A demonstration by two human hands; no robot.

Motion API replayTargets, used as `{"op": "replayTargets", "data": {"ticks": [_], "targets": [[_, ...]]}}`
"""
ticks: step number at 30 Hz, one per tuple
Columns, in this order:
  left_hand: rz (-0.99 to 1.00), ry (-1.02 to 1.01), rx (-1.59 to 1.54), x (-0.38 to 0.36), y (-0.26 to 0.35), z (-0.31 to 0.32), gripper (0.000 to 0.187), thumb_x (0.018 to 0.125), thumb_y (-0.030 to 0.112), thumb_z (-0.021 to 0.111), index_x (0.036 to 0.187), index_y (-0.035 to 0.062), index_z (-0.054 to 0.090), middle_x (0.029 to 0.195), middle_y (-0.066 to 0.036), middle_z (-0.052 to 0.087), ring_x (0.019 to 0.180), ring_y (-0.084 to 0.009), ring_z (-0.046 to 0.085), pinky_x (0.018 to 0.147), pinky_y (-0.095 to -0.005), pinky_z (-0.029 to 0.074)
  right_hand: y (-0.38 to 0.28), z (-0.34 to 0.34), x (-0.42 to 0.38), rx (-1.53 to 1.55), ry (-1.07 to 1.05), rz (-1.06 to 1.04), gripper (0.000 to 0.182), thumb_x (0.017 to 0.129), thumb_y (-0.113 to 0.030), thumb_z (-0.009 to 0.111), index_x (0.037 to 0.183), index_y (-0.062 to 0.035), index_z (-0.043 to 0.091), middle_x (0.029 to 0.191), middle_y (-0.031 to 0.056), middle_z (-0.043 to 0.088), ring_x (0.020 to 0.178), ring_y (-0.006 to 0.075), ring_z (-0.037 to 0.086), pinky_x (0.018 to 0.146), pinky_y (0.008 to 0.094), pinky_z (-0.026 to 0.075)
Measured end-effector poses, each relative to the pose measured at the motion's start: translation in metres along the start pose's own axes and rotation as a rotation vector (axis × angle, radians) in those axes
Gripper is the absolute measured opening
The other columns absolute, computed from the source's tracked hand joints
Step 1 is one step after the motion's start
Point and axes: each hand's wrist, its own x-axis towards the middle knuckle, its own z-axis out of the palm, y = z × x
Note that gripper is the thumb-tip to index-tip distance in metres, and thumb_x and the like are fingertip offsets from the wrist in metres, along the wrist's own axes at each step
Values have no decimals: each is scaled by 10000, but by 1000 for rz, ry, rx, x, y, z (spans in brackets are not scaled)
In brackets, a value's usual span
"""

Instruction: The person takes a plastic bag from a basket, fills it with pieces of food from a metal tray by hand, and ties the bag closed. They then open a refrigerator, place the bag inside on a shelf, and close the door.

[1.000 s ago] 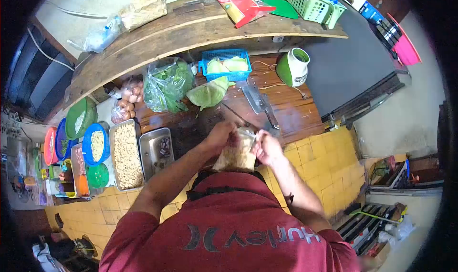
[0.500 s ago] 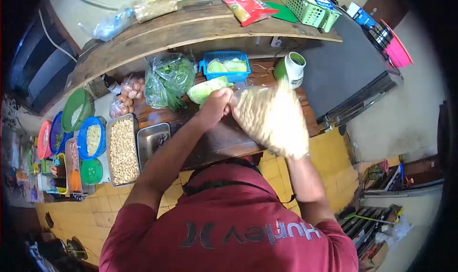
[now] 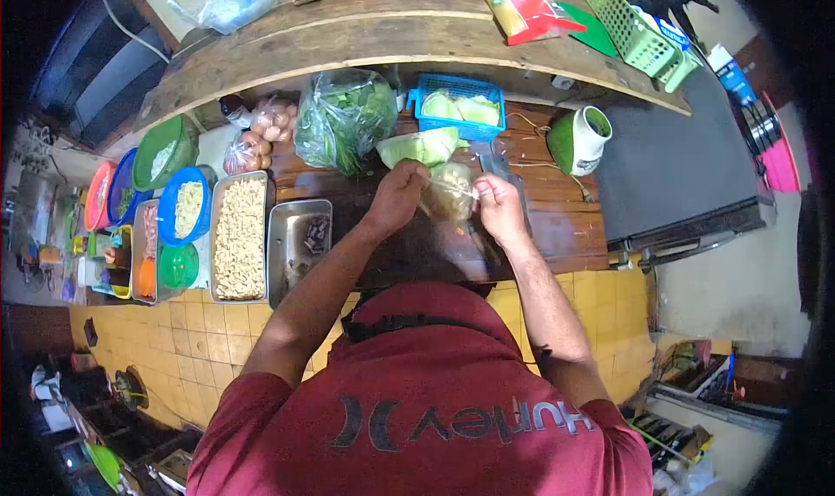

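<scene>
Above the wooden worktop, a clear plastic bag with pale bits inside hangs between my two hands. My left hand is closed on its left upper edge. At the opposite edge, my right hand pinches the plastic. What exactly the bag contains is hard to make out. Just behind it lies a pale green piece of cabbage. A knife-like dark blade lies partly hidden behind my right hand.
Leafy greens in a plastic bag, a blue basket of cabbage and a green-white container stand at the back. To the left are a tray of pale cubes, a metal tray and several bowls. A wooden shelf overhangs the worktop.
The bag was raised close to the camera on the right, looking large and bright. It is now lower over the worktop, and my right hand has come in towards my left.
</scene>
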Motion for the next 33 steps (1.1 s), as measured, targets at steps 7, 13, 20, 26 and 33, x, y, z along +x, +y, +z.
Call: {"op": "replayTargets", "data": {"ticks": [7,13,20,26,33], "targets": [[-175,-29,-114,-24,-76,19,327,1001,268,436,886,19,613,834,-17,601,767,-111,533,709,-284,451,66,17,-19,76,-233,162,161,925,-39,521,772,-15,564,644,17,548,588,85,534,536,269,437],[-185,-22,-113,-24,-40,20,343,967,295,520,848,-11,619,744,-56,606,697,-119,534,670,-296,457,19,-11,-10,38,-537,179,85,864,-34,606,929,-1,650,788,61,643,728,124,588,665,271,472],[-221,-11,44,-24,-53,24,289,902,262,611,949,-20,655,852,-114,673,777,-137,614,711,-307,494,18,5,0,-237,-477,-7,133,801,-122,672,830,-1,626,817,159,655,765,297,644,674,373,485],[-143,-19,148,-22,-35,26,175,856,110,640,987,-5,657,890,-107,680,838,-134,624,764,-299,502,17,14,-1,-259,-369,-78,195,817,-59,579,1009,-47,553,850,205,640,852,391,620,717,480,480],[-122,58,-50,-15,-49,29,283,820,51,669,1016,31,465,898,-75,607,820,-135,600,748,-313,495,17,2,10,-539,-514,-340,96,750,-43,559,843,-21,558,952,195,612,960,358,573,782,459,458]]}}
